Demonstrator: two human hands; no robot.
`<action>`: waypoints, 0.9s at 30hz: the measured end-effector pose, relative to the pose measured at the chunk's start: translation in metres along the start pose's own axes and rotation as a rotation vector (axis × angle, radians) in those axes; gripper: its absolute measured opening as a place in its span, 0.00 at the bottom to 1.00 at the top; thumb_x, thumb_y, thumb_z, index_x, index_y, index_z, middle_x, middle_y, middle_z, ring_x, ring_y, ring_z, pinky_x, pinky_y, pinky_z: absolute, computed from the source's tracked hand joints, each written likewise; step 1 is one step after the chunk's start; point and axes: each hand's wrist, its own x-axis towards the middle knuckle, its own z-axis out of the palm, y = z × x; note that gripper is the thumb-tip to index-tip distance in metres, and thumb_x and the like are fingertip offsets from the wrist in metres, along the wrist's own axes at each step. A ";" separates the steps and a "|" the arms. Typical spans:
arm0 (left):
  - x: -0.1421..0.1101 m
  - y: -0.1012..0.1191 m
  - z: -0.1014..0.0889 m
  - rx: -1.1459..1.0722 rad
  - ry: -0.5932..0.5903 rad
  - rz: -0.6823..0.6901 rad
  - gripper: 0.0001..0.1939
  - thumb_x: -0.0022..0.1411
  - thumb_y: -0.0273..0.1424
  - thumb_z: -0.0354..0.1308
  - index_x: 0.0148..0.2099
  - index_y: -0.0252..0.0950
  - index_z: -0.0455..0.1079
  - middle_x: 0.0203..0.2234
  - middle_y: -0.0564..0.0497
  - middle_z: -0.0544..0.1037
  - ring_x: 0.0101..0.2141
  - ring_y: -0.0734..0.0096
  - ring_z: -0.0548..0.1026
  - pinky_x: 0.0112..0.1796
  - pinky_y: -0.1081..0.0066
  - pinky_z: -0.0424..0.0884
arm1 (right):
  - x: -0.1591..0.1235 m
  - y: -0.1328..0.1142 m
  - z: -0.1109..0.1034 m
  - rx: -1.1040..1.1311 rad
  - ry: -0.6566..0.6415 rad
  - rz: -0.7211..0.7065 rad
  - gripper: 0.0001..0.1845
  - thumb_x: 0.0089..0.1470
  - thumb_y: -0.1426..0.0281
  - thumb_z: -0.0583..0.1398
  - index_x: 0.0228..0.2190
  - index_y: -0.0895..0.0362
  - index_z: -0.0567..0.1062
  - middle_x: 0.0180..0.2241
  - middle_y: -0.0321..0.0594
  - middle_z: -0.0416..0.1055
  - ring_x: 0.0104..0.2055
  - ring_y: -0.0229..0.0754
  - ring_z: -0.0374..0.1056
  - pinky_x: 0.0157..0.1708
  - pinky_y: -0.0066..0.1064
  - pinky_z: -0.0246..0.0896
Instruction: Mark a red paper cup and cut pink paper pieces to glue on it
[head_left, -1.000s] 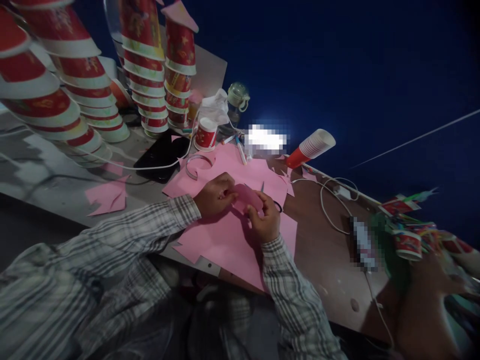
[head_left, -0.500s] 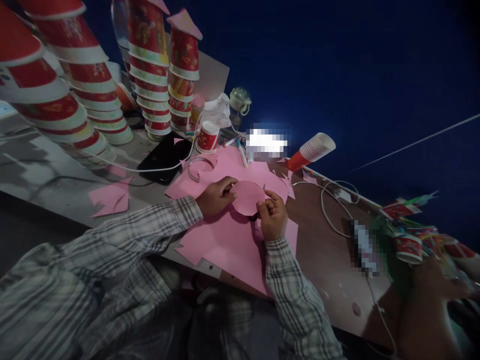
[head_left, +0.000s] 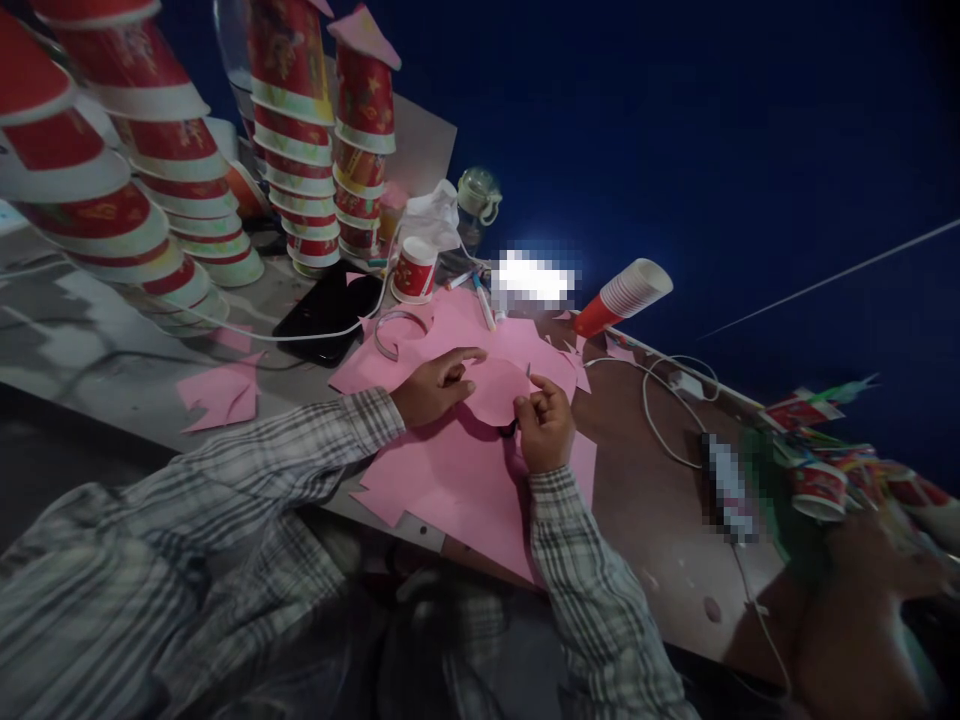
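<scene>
A round pink paper circle (head_left: 498, 392) is held up over larger pink paper sheets (head_left: 457, 480). My left hand (head_left: 439, 388) is at the circle's left edge, thumb and forefinger spread apart around that side; whether the thumb touches the paper is hard to tell. At the opposite edge, my right hand (head_left: 546, 422) has its fingers curled in a pinch on the paper. It also holds what look like small scissors (head_left: 529, 370): a thin grey tip shows above the fingers and a dark handle below, the rest hidden by hand and paper.
Tall towers of stacked red-and-white paper cups (head_left: 300, 180) stand at the left. Behind my hands are a black phone (head_left: 328, 318), a roll of tape (head_left: 386, 338), markers (head_left: 484, 300) and a single cup (head_left: 414, 270). A leaning cup stack (head_left: 622, 297) and white cables (head_left: 652, 425) lie rightward.
My left hand's forefinger and thumb have spread from their pinch on the circle's left edge. The right hand stays at its edge. The camera view has shifted slightly.
</scene>
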 end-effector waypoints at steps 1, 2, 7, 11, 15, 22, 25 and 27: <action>0.000 -0.001 0.000 0.033 0.003 0.017 0.24 0.61 0.30 0.54 0.59 0.34 0.66 0.24 0.58 0.64 0.24 0.78 0.61 0.29 0.75 0.63 | 0.000 0.001 0.000 -0.001 0.004 0.001 0.19 0.52 0.64 0.60 0.45 0.58 0.70 0.19 0.26 0.60 0.20 0.34 0.58 0.25 0.29 0.56; 0.000 -0.002 -0.001 0.068 0.002 0.034 0.22 0.61 0.31 0.54 0.57 0.34 0.69 0.27 0.55 0.69 0.26 0.77 0.64 0.31 0.74 0.65 | 0.001 0.001 0.000 -0.001 0.009 0.002 0.19 0.52 0.63 0.60 0.45 0.58 0.70 0.19 0.26 0.60 0.20 0.34 0.58 0.25 0.29 0.56; -0.001 -0.002 -0.001 0.221 -0.033 0.070 0.15 0.61 0.31 0.53 0.47 0.33 0.74 0.39 0.47 0.80 0.34 0.72 0.73 0.39 0.71 0.70 | 0.003 0.005 0.000 0.016 0.019 0.016 0.19 0.52 0.63 0.60 0.45 0.58 0.69 0.19 0.25 0.61 0.20 0.34 0.58 0.27 0.29 0.57; -0.003 0.001 -0.002 0.305 -0.049 0.123 0.15 0.62 0.31 0.53 0.48 0.33 0.74 0.40 0.46 0.81 0.34 0.71 0.75 0.39 0.70 0.71 | 0.005 0.009 0.001 0.012 0.029 0.030 0.20 0.51 0.63 0.60 0.45 0.59 0.71 0.19 0.26 0.61 0.21 0.34 0.59 0.27 0.29 0.57; 0.000 0.002 -0.005 0.441 0.008 0.286 0.15 0.62 0.32 0.54 0.48 0.32 0.74 0.39 0.43 0.80 0.38 0.66 0.76 0.43 0.66 0.71 | 0.006 0.016 0.001 -0.018 -0.006 0.016 0.16 0.52 0.63 0.60 0.41 0.58 0.76 0.22 0.32 0.69 0.24 0.36 0.63 0.28 0.30 0.60; 0.003 -0.001 -0.006 0.651 -0.066 0.220 0.14 0.61 0.31 0.56 0.48 0.35 0.75 0.37 0.48 0.82 0.37 0.63 0.77 0.52 0.56 0.66 | 0.005 0.015 0.001 -0.104 -0.085 -0.104 0.11 0.56 0.66 0.58 0.35 0.56 0.79 0.34 0.41 0.79 0.36 0.42 0.73 0.38 0.34 0.68; 0.003 -0.002 -0.006 0.671 -0.049 0.215 0.14 0.63 0.31 0.54 0.48 0.35 0.74 0.40 0.47 0.82 0.39 0.63 0.78 0.54 0.55 0.63 | 0.009 0.015 -0.002 -0.172 -0.030 -0.200 0.12 0.58 0.66 0.56 0.34 0.57 0.79 0.33 0.43 0.77 0.37 0.43 0.72 0.40 0.35 0.67; 0.004 -0.003 -0.007 0.680 -0.021 0.211 0.14 0.64 0.30 0.52 0.48 0.35 0.75 0.42 0.47 0.82 0.40 0.63 0.78 0.54 0.55 0.63 | 0.012 0.018 -0.005 -0.246 -0.003 -0.218 0.12 0.57 0.66 0.56 0.33 0.57 0.79 0.33 0.44 0.75 0.37 0.44 0.71 0.40 0.36 0.67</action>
